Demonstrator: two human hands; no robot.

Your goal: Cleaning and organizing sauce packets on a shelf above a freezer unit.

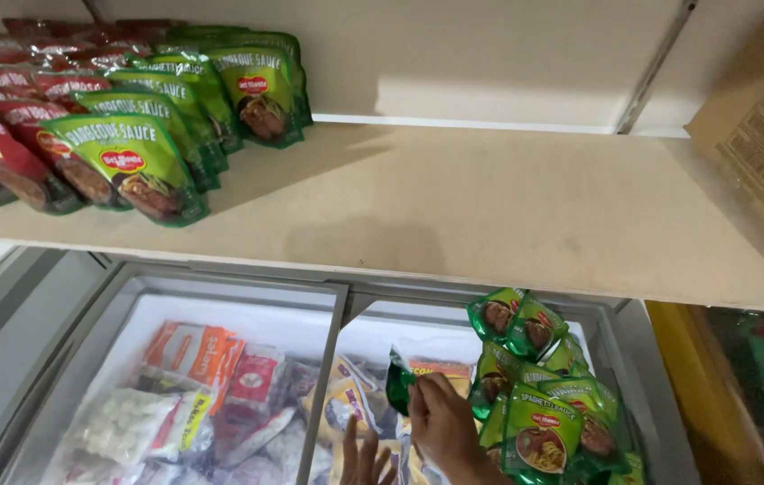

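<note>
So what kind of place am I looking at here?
Most likely a small grocery shop. A pale wooden shelf holds rows of green sauce pouches and red sauce pouches, and below it a glass-topped chest freezer is packed with frozen goods. The right hand grips one green pouch.

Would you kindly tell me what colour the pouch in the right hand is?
Green, seen in the head view: the right hand grips the pouch.
</note>
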